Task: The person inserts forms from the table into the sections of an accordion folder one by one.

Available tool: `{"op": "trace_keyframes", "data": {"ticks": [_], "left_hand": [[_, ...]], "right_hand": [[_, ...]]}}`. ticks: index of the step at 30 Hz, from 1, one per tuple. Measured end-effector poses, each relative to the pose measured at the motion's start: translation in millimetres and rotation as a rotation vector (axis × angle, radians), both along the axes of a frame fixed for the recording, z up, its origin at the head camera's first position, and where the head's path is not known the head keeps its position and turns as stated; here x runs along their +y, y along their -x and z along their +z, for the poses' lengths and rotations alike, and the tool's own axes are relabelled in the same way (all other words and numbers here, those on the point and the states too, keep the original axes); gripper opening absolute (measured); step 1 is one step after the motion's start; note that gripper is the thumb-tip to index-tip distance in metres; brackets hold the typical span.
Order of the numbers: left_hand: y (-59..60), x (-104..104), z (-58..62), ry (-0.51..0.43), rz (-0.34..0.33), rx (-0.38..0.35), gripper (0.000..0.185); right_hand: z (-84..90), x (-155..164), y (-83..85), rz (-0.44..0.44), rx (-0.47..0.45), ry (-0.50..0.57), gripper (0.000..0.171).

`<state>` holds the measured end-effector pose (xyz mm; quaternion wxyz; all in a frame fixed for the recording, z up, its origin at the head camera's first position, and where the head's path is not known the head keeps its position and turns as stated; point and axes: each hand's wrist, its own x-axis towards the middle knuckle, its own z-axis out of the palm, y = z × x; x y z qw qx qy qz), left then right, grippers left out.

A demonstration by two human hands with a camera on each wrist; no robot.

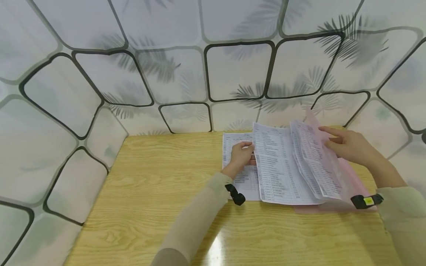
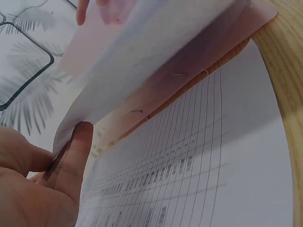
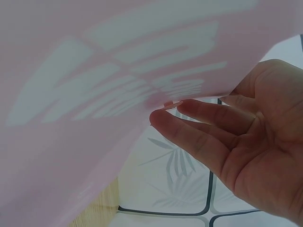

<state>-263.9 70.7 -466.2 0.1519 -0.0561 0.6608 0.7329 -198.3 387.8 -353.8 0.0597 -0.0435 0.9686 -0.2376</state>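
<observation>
With the left hand [image 1: 241,155] pinching a printed sheet [image 1: 283,170] and the right hand [image 1: 346,146] loosely propping the pink folder [image 1: 352,181], pages could slip.

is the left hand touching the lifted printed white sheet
Touching. The left wrist view shows the left hand pinching the lifted printed white sheet at its edge, thumb pressed on the paper; the head view agrees.

printed sheets [image 1: 283,170] lifted from an open pink folder [image 1: 346,173] on the table.
</observation>
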Motion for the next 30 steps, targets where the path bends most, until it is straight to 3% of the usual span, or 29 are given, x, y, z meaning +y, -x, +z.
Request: {"op": "trace_keyframes", "data": {"ticks": [5,11,30], "left_hand": [[-4.2,9,-1.3,0.007,0.005,-0.022,0.032],[-7.4,13,-1.4,0.086,0.043,-0.042,0.034],[-11.5,24,-3.4,-0.042,0.096,-0.094,0.032]], "right_hand": [[-1.3,0,-0.4,0.001,-0.006,0.005,0.06],[-1.3,0,1.1,0.011,0.007,0.011,0.059],[-2.1,1,0.9,0.008,0.003,0.006,0.06]]}}
